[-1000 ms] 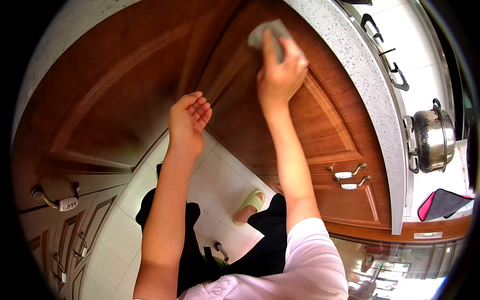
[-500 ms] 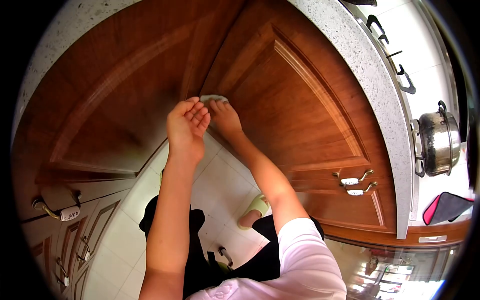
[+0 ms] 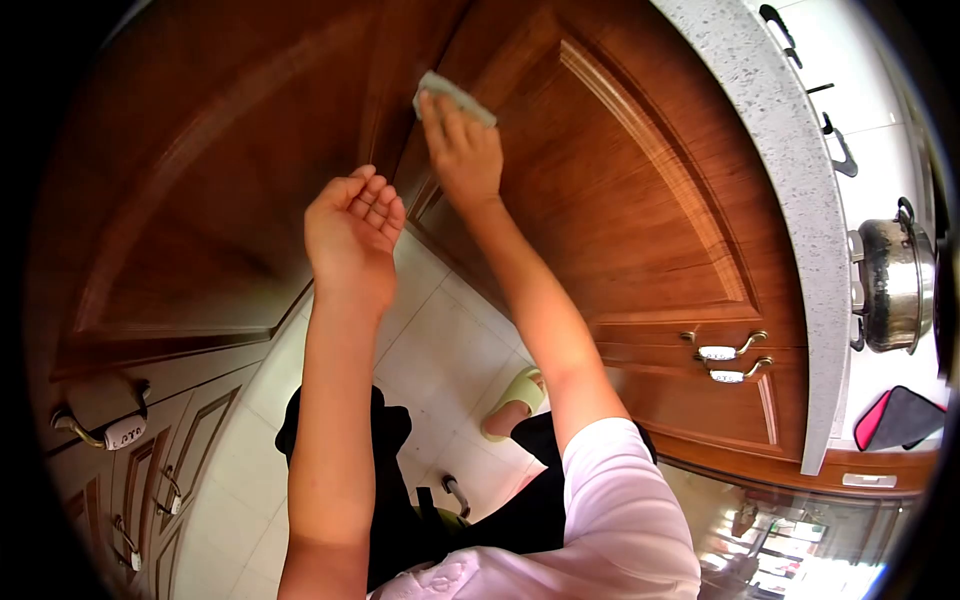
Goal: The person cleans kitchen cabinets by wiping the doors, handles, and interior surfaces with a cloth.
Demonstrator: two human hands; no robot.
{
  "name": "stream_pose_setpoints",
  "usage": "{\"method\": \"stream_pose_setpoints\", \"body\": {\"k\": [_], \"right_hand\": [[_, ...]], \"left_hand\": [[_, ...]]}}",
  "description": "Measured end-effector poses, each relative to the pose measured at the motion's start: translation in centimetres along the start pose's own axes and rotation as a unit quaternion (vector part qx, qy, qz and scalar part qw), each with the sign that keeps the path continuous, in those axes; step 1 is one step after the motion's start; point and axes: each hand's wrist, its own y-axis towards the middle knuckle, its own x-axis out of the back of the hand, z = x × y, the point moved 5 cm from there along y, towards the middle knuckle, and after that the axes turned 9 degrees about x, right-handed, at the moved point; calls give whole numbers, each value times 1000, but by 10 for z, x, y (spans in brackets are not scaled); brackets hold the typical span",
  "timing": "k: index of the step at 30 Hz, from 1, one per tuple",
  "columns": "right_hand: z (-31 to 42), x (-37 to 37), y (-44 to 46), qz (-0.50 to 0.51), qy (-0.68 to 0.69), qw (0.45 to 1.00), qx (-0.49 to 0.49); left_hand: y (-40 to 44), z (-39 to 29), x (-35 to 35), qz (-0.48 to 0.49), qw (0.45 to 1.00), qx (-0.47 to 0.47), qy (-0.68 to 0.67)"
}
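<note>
My right hand (image 3: 465,155) presses a folded pale grey-green cloth (image 3: 455,98) flat to the brown wooden cabinet door (image 3: 610,220), near its upper left edge by the inner corner. The fingers lie over the cloth and hide part of it. Lower and to the left, my left hand (image 3: 352,225) is turned palm up with loosely curled fingers and nothing in it. It hovers in front of the adjoining cabinet door (image 3: 200,190), and whether it touches the wood I cannot tell.
A speckled stone countertop (image 3: 775,150) borders the right door, with a metal pot (image 3: 890,285) and a grey-and-pink cloth (image 3: 900,420) beyond it. Door handles (image 3: 735,353) stick out at lower right, another handle (image 3: 125,432) at lower left. A slippered foot (image 3: 515,405) rests on the tiled floor.
My right hand has slid the cloth up and slightly right along the door. My left hand has moved a little up and left. The view has shifted somewhat.
</note>
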Motion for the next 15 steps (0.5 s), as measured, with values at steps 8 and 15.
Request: {"method": "stream_pose_setpoints", "body": {"k": [8, 15], "right_hand": [[104, -94, -147, 255, 76, 960, 85], [153, -135, -221, 390, 105, 903, 149]], "left_hand": [[-3, -15, 3, -12, 1000, -23, -16], [-2, -14, 1, -2, 1000, -28, -11]]}}
